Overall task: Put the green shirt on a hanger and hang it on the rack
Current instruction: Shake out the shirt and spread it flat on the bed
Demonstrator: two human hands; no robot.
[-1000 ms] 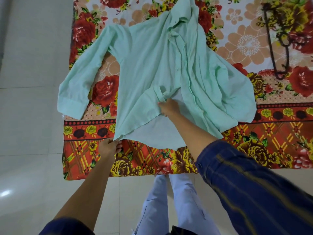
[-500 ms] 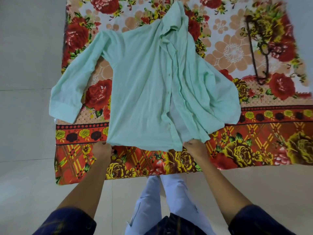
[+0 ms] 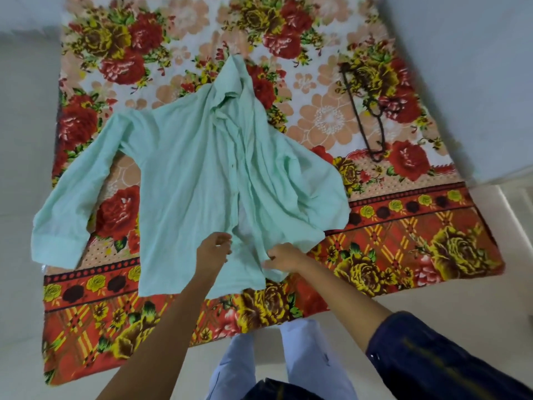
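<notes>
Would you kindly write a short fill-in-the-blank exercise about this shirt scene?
1. The green shirt lies spread on a ____ blanket.
2. The dark hanger lies on the blanket to the ____ of the shirt.
3. The right hand pinches the shirt's ____ front panel near the hem.
4. The left hand is over the shirt's ____ opening.

Missing words: floral; right; right; front

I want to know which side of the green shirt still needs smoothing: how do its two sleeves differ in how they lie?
The sleeve on the left lies stretched out flat, cuff plain to see, clear of the shirt body. The sleeve on the right is bunched and creased against the body, its cuff not visible. Both rest on the floral blanket; both are the same pale green.
</notes>
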